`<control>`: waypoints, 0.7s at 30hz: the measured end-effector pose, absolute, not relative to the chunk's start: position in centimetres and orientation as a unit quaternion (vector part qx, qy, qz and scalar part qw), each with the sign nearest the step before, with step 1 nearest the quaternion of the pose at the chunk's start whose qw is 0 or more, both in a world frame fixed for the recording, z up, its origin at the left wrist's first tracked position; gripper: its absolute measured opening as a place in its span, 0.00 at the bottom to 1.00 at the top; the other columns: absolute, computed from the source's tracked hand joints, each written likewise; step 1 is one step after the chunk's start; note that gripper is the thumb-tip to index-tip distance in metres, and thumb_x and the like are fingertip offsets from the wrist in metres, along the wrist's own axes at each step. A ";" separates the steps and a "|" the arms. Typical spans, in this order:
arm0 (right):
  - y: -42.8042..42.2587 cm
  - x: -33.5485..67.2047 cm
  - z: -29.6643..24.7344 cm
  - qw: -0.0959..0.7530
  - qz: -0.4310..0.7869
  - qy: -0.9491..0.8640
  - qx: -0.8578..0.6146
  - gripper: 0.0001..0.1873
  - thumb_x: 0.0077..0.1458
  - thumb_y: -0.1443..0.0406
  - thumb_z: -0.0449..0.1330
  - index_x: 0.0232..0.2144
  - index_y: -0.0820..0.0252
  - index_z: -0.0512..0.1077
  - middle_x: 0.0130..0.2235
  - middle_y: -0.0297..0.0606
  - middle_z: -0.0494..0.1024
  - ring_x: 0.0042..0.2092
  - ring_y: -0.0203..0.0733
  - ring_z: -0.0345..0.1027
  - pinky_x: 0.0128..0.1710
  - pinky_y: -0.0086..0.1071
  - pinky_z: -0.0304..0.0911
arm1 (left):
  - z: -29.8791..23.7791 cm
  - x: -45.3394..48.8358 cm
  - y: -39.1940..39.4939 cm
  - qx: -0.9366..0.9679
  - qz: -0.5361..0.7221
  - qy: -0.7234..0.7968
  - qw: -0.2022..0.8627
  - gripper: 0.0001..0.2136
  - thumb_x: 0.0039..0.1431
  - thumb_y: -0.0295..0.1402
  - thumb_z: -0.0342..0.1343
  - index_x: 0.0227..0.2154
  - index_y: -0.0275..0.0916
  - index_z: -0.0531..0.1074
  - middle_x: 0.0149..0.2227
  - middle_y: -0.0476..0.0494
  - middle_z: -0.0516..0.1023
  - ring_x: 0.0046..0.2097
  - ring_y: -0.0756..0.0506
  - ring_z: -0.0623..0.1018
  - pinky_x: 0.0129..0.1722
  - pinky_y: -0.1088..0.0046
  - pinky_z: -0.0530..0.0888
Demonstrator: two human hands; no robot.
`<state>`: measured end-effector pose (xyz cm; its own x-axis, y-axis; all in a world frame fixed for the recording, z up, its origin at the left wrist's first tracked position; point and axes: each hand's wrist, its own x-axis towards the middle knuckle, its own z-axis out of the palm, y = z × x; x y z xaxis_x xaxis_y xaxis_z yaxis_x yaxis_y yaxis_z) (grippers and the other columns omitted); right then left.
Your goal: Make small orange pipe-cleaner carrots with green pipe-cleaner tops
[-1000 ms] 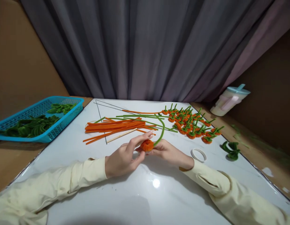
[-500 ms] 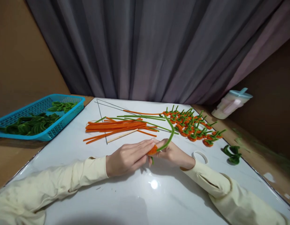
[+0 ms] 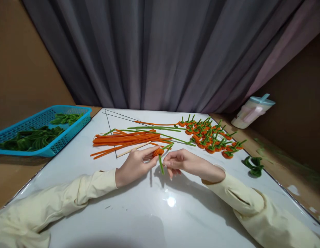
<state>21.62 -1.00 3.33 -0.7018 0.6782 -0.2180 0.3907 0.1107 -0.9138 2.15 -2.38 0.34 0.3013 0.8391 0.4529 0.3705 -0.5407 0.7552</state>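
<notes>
My left hand (image 3: 135,167) pinches a small pumpkin (image 3: 158,152) of coiled orange pipe cleaner between thumb and fingers, a little above the table. A green pipe cleaner (image 3: 161,164) hangs down from the pumpkin's near side, and more green sticks out at its upper right. Just right of the hanging piece is my right hand (image 3: 187,162), its fingers loosely bent and apart. Its thumb and forefinger tips are very close to the green piece; I cannot tell whether they touch it. Behind my left hand lies a pile of orange pipe cleaners (image 3: 121,138).
Several finished pumpkins (image 3: 211,148) with green stems stand at the back right. Curled green leaves (image 3: 253,168) lie near the right edge. Green pipe cleaners (image 3: 160,128) and a wooden stick (image 3: 132,150) lie mid-table. A blue basket (image 3: 69,138) holds green pieces; a lidded cup (image 3: 249,112) stands right.
My hands have moved apart; my right hand has drawn back from the pumpkin. The pumpkin has turned in my left hand, and the long green curve above it no longer shows; green now hangs below.
</notes>
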 end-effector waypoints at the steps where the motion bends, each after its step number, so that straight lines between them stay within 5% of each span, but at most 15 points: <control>1: -1.3 21.6 3.3 0.142 0.470 -0.779 -0.391 0.15 0.55 0.56 0.54 0.28 0.63 0.66 0.22 0.35 0.71 0.22 0.32 0.60 0.24 0.26 0.53 | 0.5 2.2 -2.3 0.742 0.433 0.409 0.308 0.15 0.52 0.27 0.55 0.44 0.30 0.73 0.38 0.42 0.80 0.35 0.47 0.80 0.37 0.77 0.78; 5: -2.9 21.0 3.1 0.144 0.092 -0.897 -0.407 0.10 0.55 0.60 0.56 0.30 0.62 0.64 0.23 0.35 0.70 0.24 0.35 0.61 0.22 0.27 0.44 | 0.9 2.4 -2.3 0.687 0.410 0.420 0.428 0.15 0.51 0.26 0.54 0.44 0.31 0.73 0.40 0.42 0.79 0.38 0.45 0.80 0.40 0.76 0.77; 8: -3.7 20.4 3.0 0.127 0.011 -0.921 -0.368 0.07 0.58 0.64 0.50 0.29 0.62 0.62 0.25 0.37 0.71 0.25 0.36 0.63 0.22 0.28 0.41 | 1.2 2.5 -2.5 0.676 0.412 0.408 0.455 0.15 0.51 0.27 0.54 0.43 0.31 0.73 0.39 0.43 0.80 0.39 0.45 0.80 0.41 0.76 0.77; 21: -4.1 19.9 3.2 0.224 0.248 -0.855 -0.397 0.08 0.58 0.70 0.46 0.29 0.61 0.62 0.22 0.31 0.65 0.20 0.31 0.54 0.23 0.24 0.50 | 1.0 2.7 -3.7 0.689 0.452 0.386 0.416 0.15 0.50 0.28 0.55 0.41 0.29 0.74 0.39 0.42 0.80 0.38 0.46 0.80 0.41 0.78 0.77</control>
